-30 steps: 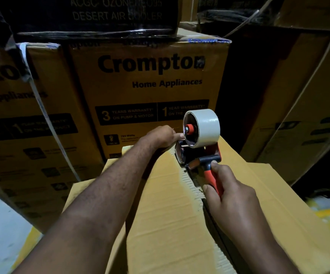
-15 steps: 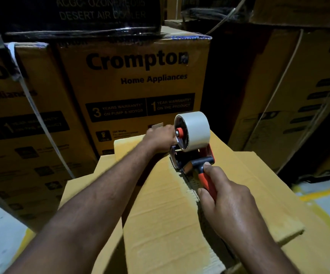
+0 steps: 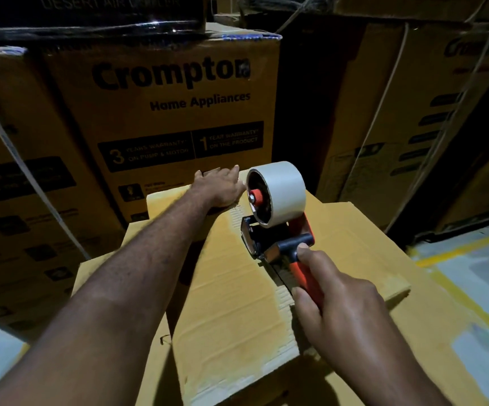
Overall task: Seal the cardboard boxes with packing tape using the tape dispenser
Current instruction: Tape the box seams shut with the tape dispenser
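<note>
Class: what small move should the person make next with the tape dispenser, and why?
Probably draw the tape dispenser toward the body along the centre seam of the cardboard box. The left hand lies flat at the far edge, seemingly anchoring the tape end, the right hand grips the red handle, and the near seam looks untaped.

Left hand [image 3: 221, 186] lies flat, arm stretched forward; right hand [image 3: 340, 306] curls round the tape dispenser [image 3: 277, 206] handle.

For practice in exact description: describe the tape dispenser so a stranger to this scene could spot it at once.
Find the plain cardboard box before the printed Crompton carton. On its seam rests the tape dispenser, gripped by the right hand; it alone has a red handle and white roll.
</note>
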Motion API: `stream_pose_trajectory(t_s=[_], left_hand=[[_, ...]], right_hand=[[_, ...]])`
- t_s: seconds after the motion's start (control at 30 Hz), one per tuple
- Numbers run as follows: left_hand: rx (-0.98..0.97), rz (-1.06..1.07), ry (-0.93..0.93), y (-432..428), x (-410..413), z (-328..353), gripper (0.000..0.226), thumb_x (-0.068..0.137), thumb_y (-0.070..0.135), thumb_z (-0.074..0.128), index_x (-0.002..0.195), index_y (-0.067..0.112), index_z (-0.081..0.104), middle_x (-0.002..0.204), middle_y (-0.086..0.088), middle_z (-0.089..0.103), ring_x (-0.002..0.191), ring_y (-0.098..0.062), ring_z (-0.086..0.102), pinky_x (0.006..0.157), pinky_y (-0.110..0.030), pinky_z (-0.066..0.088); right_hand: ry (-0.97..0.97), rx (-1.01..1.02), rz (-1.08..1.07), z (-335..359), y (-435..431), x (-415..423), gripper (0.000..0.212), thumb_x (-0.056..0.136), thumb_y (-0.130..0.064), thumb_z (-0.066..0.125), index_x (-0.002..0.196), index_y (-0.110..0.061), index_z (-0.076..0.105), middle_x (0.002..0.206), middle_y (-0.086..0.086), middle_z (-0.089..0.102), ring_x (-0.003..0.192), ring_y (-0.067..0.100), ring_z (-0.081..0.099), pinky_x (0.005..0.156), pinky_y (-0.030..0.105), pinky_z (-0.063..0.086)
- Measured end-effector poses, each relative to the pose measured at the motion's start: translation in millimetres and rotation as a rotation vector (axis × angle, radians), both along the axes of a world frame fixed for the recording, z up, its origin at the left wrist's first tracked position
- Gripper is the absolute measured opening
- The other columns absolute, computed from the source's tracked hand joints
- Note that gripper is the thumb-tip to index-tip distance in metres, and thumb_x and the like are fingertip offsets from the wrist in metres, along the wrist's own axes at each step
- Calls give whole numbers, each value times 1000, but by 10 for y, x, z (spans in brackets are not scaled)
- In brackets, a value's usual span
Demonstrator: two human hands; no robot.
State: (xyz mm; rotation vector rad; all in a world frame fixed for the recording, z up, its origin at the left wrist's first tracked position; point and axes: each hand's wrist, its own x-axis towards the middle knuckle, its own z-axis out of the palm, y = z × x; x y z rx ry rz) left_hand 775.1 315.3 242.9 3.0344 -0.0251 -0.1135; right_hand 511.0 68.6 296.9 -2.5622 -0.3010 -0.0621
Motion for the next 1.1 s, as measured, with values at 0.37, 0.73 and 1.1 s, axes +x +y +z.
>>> stream_pose_trajectory(t_s=[0.37, 0.73, 1.1], left_hand=[[45, -125, 3, -383, -795, 69, 64, 105, 55, 22, 162, 30, 6, 170, 1, -4, 155, -27, -12, 116, -64, -13], [35, -38, 134, -1070, -3204, 168, 105, 76, 91, 8, 161, 30, -2, 164, 15, -15, 153, -11, -15, 121, -59, -11], [209, 53, -15, -1296, -3165, -5, 85, 96, 72, 18, 161, 19, 3, 170, 0, -3, 156, -17, -4, 119, -69, 3]], right_hand=[[-49, -7, -27, 10, -244, -231, 52, 98, -42, 53, 140, -47, 23, 104, -9, 61, 81, 6, 47, 77, 21, 53], [-110, 35, 81, -71, -325, -216, 36, 99, -29, 50, 131, -31, 35, 98, 3, 66, 81, 24, 57, 64, 30, 41], [-131, -2, 138, -37, -390, -239, 28, 98, -22, 51, 125, -24, 40, 87, 5, 54, 72, 24, 48, 61, 29, 42]])
